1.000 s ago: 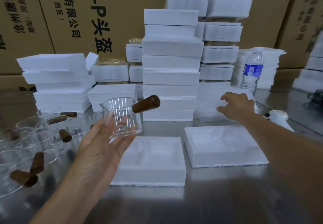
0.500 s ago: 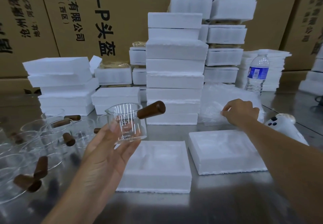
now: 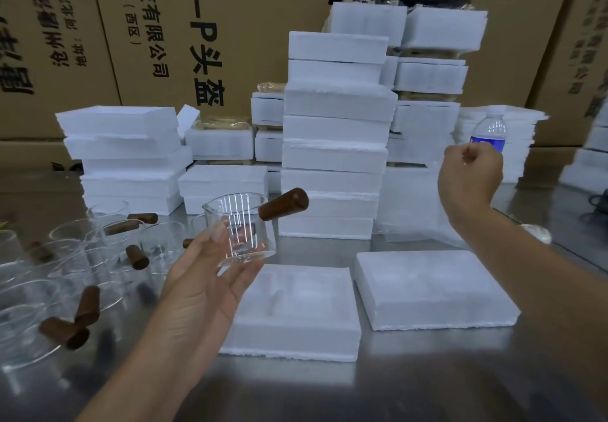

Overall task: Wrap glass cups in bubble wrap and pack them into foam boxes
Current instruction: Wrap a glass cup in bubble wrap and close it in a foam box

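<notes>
Over the counter (image 3: 329, 388), my left hand (image 3: 210, 280) fingertip-grips a clear brown-handled glass cup (image 3: 238, 229), right hand (image 3: 470, 171) pinching translucent bubble wrap (image 3: 414, 204); cup may slip.

Cardboard carton (image 3: 230, 10) reads "科技有限公司", "(西区)" and "头盔".

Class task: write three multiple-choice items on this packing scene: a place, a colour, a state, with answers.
1. Where is the water bottle? A lying in a foam box; B standing behind the right hand; C atop the tallest stack.
2. The held glass cup's handle is: A brown; B white; C blue.
3. The right hand: A lies flat; B grips the bottle; C pinches bubble wrap.
Answers: B, it stands beyond the raised hand; A, dark wood tone; C, the sheet hangs from it.
</notes>
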